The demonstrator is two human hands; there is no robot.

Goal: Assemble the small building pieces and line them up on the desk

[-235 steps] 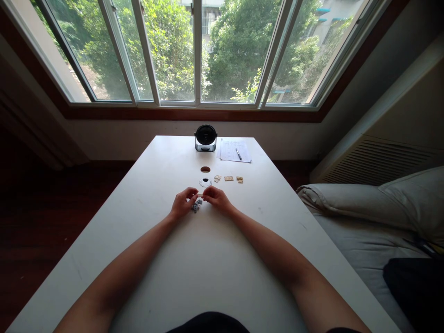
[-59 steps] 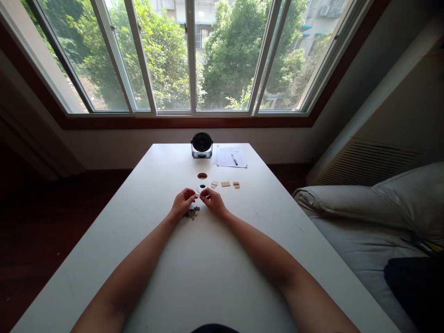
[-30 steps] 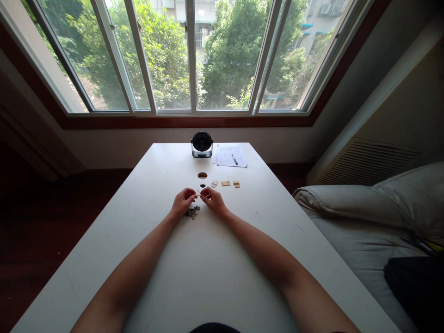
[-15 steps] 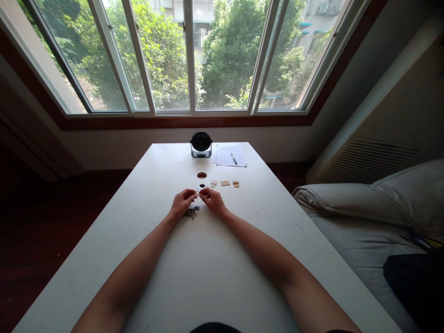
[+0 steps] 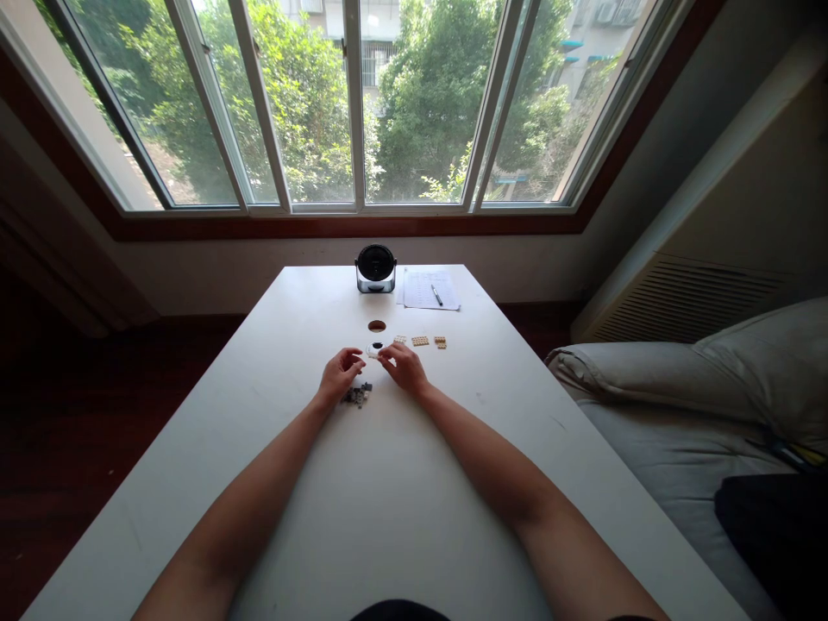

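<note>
My right hand (image 5: 404, 366) is closed on a white ring (image 5: 373, 350). My left hand (image 5: 340, 375) is half open, just above gray bricks (image 5: 355, 396). Tan bricks (image 5: 420, 341) and a fan (image 5: 375, 280) sit nearer the far edge of the desk (image 5: 310, 293).

Your left hand (image 5: 340, 375) and right hand (image 5: 404, 368) close together mid-bench (image 5: 388, 517).
Your right fingers (image 5: 386, 354) touch a small white ring (image 5: 373, 351); grey toy bricks (image 5: 356, 395) lie just below your left hand, tan brick plates (image 5: 420, 341) farther on, toward the far edge, near a black desk fan (image 5: 375, 269).
</note>
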